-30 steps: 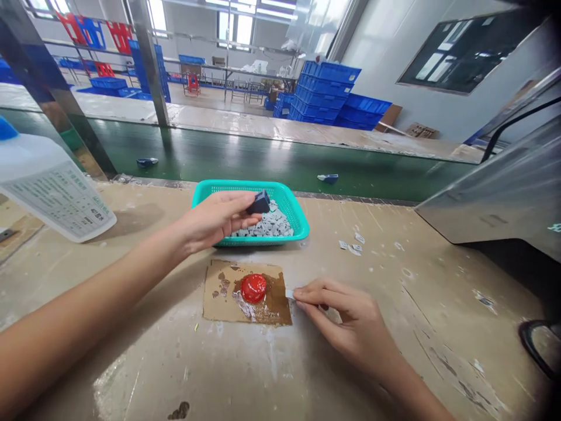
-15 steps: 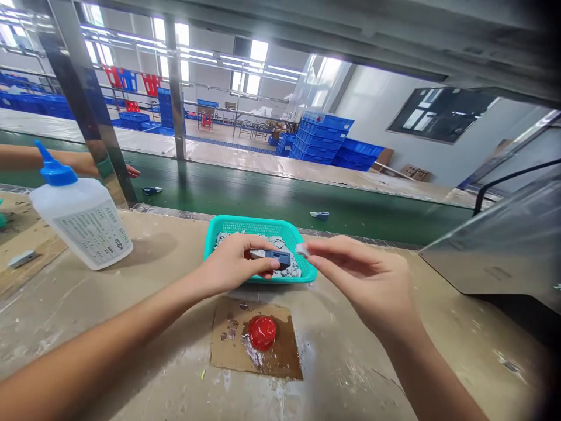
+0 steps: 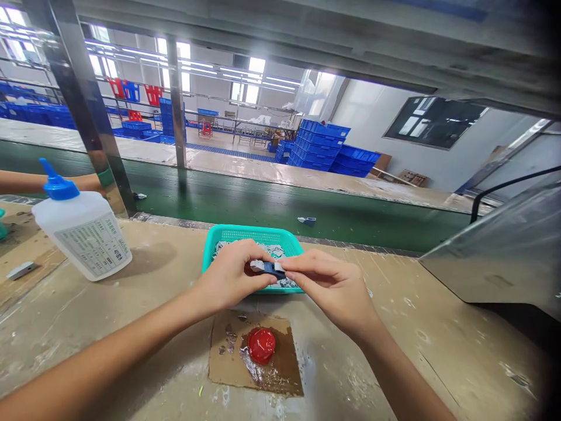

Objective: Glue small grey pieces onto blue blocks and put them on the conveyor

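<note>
My left hand (image 3: 234, 273) grips a small dark blue and grey plastic part (image 3: 268, 268) between thumb and fingers, above the front of a teal basket (image 3: 210, 248). Between the thumb and fingertips of my right hand (image 3: 331, 282) is a small light grey piece (image 3: 279, 266), set against the top of the dark part. Whether it is seated there I cannot tell. Many small grey pieces lie in the basket, partly hidden by my hands. Nearer to me, a wet red cap (image 3: 262, 345) rests on a stained square of cardboard (image 3: 223, 373).
A white bottle with a blue nozzle (image 3: 87, 234) stands at the left, a loose grey part (image 3: 21, 270) beside it. Behind the bench runs a green conveyor belt (image 3: 232, 202) carrying a similar part (image 3: 307, 220). Another person's arm (image 3: 26, 182) reaches in at far left. A metal panel (image 3: 504, 245) stands right.
My right hand has moved left, bringing the light grey piece onto the dark part in my left hand. Parts on the belt have shifted left, and the other person's hand has drawn back.
</note>
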